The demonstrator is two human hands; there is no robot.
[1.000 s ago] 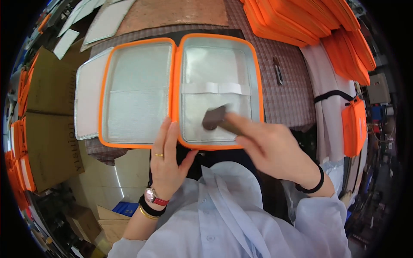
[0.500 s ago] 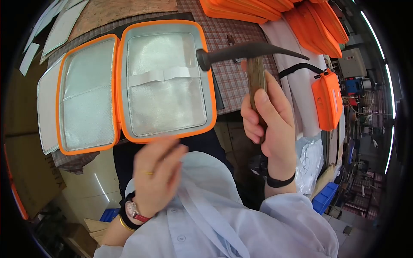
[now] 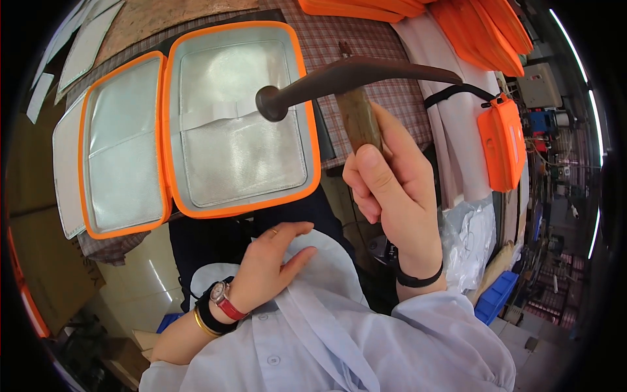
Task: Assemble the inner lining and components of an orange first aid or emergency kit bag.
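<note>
My right hand (image 3: 401, 189) grips the brown handle of a hammer (image 3: 358, 80), held up in front of me. Its dark head has a round face on the left and a long tapering end on the right. The round face hangs over an opened case (image 3: 245, 160) with orange edging and a silvery lining, and hides part of the white strap (image 3: 215, 114) across it. The case's other half (image 3: 124, 153) lies folded out to the left, a pocket across its lining. My left hand (image 3: 271, 258) is empty, thumb apart from the fingers, in front of my shirt below the case.
Orange cases (image 3: 480, 36) are stacked at the far right. A smaller orange bag (image 3: 501, 144) with a black strap lies nearer. Clear plastic (image 3: 467, 242) and a blue bin (image 3: 496, 297) sit at the right. A checked cloth (image 3: 326, 39) covers the table; white panels (image 3: 88, 49) lie far left.
The hammer has swung left and toward me, its round face passing from the case's right edge to over its lining. My left hand has moved right and its fingers have spread.
</note>
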